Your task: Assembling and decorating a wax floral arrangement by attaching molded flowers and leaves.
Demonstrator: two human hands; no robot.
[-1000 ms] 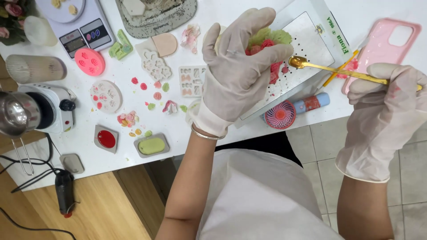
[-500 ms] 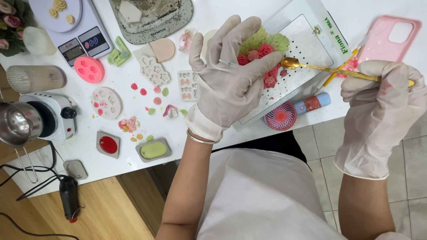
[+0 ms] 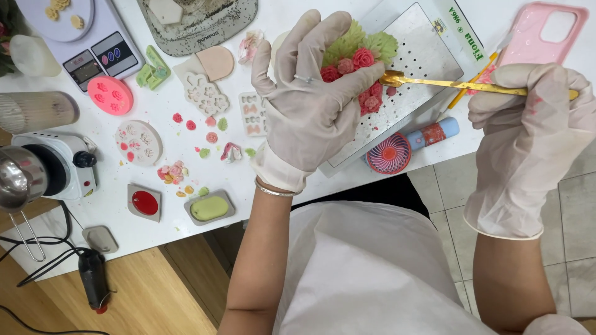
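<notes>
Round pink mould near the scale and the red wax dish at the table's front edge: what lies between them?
In the head view, a pale round mould with small pink pieces in its cavities lies between the pink mould and the red dish; otherwise white tabletop.

The white table [image 3: 186,239] carries a digital scale [image 3: 93,46] at its far left corner, a pink round mould [image 3: 110,95], a perforated metal tray [image 3: 410,74], and a pink phone [image 3: 543,31] near its right edge.

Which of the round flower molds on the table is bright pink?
The round mold just below the kitchen scale is bright pink. The other round mold, nearer the table edge, is pale grey.
</notes>
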